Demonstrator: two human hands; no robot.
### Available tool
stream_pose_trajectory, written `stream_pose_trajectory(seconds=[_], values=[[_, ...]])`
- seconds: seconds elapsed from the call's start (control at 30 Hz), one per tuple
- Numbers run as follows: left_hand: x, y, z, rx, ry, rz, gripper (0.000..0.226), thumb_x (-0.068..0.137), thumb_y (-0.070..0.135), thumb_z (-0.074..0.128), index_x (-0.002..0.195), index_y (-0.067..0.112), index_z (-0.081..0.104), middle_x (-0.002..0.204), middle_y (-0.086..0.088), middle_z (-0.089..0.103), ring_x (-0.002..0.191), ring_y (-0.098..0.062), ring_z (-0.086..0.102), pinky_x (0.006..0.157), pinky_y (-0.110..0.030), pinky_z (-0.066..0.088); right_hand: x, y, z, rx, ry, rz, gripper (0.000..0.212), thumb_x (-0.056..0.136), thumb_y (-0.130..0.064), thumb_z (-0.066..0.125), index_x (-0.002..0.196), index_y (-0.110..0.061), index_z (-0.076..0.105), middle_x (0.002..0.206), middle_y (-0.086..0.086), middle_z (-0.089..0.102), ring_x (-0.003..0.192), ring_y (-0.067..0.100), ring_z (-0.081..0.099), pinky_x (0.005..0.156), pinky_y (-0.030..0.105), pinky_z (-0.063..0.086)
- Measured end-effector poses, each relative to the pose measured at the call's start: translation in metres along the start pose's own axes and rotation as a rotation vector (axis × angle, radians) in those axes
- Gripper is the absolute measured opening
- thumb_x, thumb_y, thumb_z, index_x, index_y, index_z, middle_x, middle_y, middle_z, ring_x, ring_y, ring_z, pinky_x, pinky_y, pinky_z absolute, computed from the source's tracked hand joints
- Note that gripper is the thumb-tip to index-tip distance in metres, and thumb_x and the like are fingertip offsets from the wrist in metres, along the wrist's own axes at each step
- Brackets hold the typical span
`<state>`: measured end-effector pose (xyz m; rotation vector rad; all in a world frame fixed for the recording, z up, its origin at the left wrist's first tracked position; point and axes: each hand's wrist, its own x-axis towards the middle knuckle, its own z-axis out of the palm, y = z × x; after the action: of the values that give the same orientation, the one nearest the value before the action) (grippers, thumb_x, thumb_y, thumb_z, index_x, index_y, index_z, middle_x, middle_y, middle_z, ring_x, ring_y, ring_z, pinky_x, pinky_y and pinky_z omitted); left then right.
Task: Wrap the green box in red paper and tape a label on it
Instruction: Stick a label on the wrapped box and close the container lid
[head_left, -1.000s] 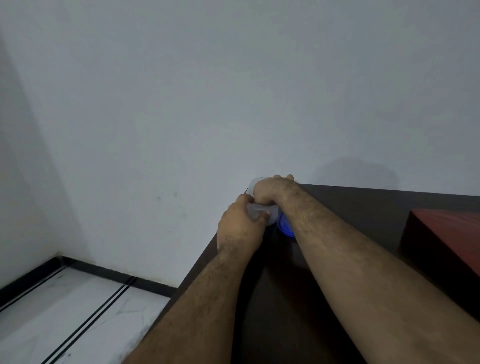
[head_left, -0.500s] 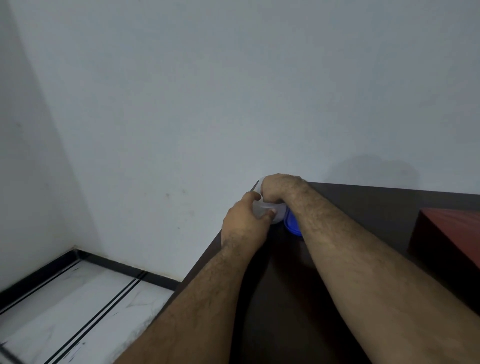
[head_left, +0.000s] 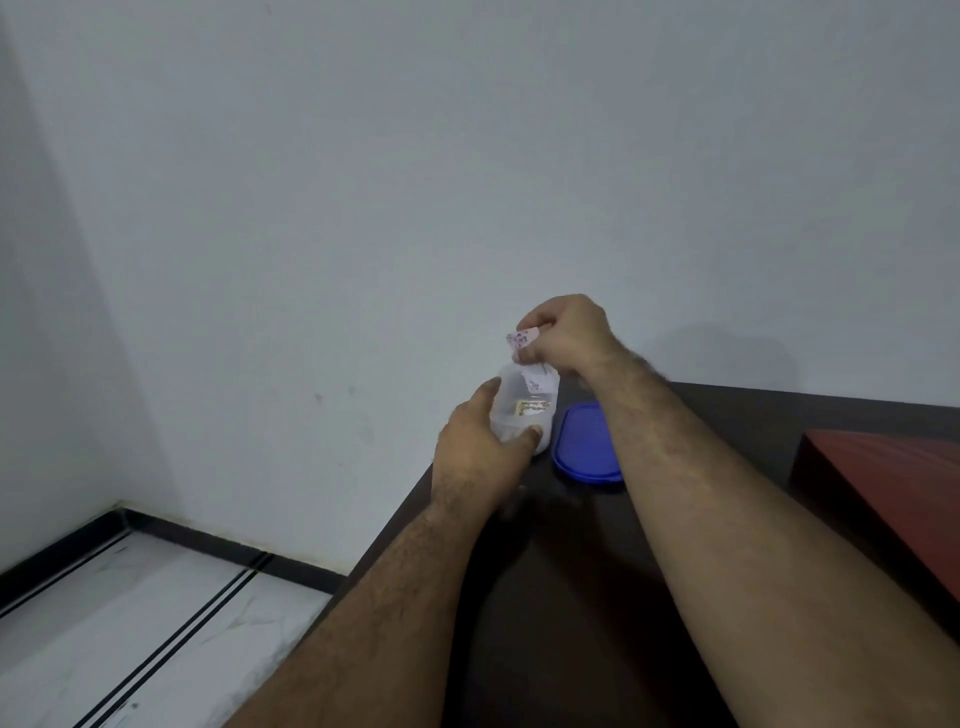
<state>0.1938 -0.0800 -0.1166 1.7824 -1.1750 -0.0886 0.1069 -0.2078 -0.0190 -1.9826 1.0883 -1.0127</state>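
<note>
Head view: left hand (head_left: 480, 447) grips the tub (head_left: 524, 410) at the table's (head_left: 727, 415) far-left corner. Right hand (head_left: 563, 332) pinches a label (head_left: 522, 340) above it. A loose pinch could drop it back in.

Looks like a plain room in someone's home: bare painted wall (head_left: 467, 182), marble-look floor (head_left: 130, 623) with black skirting (striped inlay too), and a dark wooden worktop (head_left: 545, 597) in the corner.
</note>
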Motion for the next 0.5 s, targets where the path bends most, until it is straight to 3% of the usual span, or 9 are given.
stream_pose_trajectory(seconds=[0.1,0.17,0.2,0.27,0.3,0.37,0.43,0.5], values=[[-0.001,-0.001,-0.002,-0.093,0.073,0.049,0.091,0.081,0.050,0.073,0.161,0.029,0.037,0.158,0.004,0.050,0.141,-0.020,0.049,0.115,-0.047,0.047,-0.019,-0.002,-0.007,0.363,0.216,-0.064,0.030,0.072,-0.004,0.093,0.094,-0.019,0.080,0.090,-0.003,0.079,0.084,0.011,0.077,0.073,0.026,0.063],[-0.001,0.001,-0.004,-0.184,0.146,0.063,0.084,0.081,0.049,0.070,0.158,0.026,0.043,0.155,0.006,0.052,0.141,-0.016,0.049,0.112,-0.041,0.049,-0.035,-0.001,-0.012,0.589,0.361,-0.013,0.025,0.077,-0.003,0.090,0.096,-0.016,0.080,0.089,-0.004,0.080,0.080,0.007,0.075,0.066,0.018,0.056],[-0.002,0.007,-0.006,-0.227,0.175,0.067,0.073,0.085,0.045,0.072,0.152,0.024,0.051,0.147,0.007,0.058,0.133,-0.014,0.054,0.106,-0.035,0.052,-0.047,0.001,-0.016,0.662,0.419,0.031,0.022,0.080,-0.003,0.088,0.097,-0.015,0.079,0.089,-0.004,0.079,0.078,0.007,0.074,0.063,0.016,0.054],[-0.004,0.017,-0.011,-0.342,0.209,0.043,0.034,0.092,0.034,0.075,0.122,0.019,0.070,0.114,0.006,0.073,0.103,-0.014,0.067,0.081,-0.022,0.058,-0.072,0.005,-0.019,0.737,0.489,0.036,0.015,0.086,-0.005,0.085,0.098,-0.013,0.079,0.088,-0.003,0.079,0.080,0.009,0.074,0.066,0.019,0.054],[-0.008,0.027,-0.012,-0.491,0.148,-0.010,0.019,0.096,0.031,0.074,0.105,0.014,0.075,0.096,0.002,0.076,0.089,-0.017,0.069,0.069,-0.020,0.057,-0.089,0.010,-0.023,0.706,0.520,-0.036,0.012,0.087,-0.005,0.083,0.096,-0.011,0.080,0.087,-0.004,0.079,0.081,0.009,0.074,0.070,0.021,0.055],[-0.013,0.041,-0.016,-0.824,-0.094,-0.164,0.036,0.103,0.038,0.067,0.097,0.004,0.077,0.085,-0.010,0.078,0.076,-0.022,0.070,0.065,-0.027,0.057,-0.120,0.016,-0.023,0.491,0.477,-0.254,0.014,0.088,0.000,0.079,0.092,-0.013,0.081,0.086,-0.008,0.079,0.085,0.005,0.074,0.078,0.020,0.056],[-0.019,0.052,-0.016,-0.994,-0.363,-0.240,0.051,0.105,0.049,0.058,0.108,0.001,0.076,0.094,-0.016,0.078,0.082,-0.025,0.074,0.075,-0.036,0.060,-0.149,0.027,-0.028,0.236,0.402,-0.444,0.024,0.085,0.006,0.076,0.093,-0.015,0.083,0.092,-0.010,0.079,0.094,0.006,0.073,0.085,0.017,0.055],[-0.023,0.055,-0.015,-1.068,-0.515,-0.216,0.045,0.105,0.042,0.059,0.114,0.001,0.075,0.105,-0.020,0.077,0.094,-0.028,0.075,0.085,-0.039,0.061,-0.164,0.036,-0.035,0.019,0.360,-0.565,0.027,0.082,0.004,0.078,0.095,-0.019,0.084,0.102,-0.011,0.077,0.104,0.007,0.068,0.093,0.016,0.051]])
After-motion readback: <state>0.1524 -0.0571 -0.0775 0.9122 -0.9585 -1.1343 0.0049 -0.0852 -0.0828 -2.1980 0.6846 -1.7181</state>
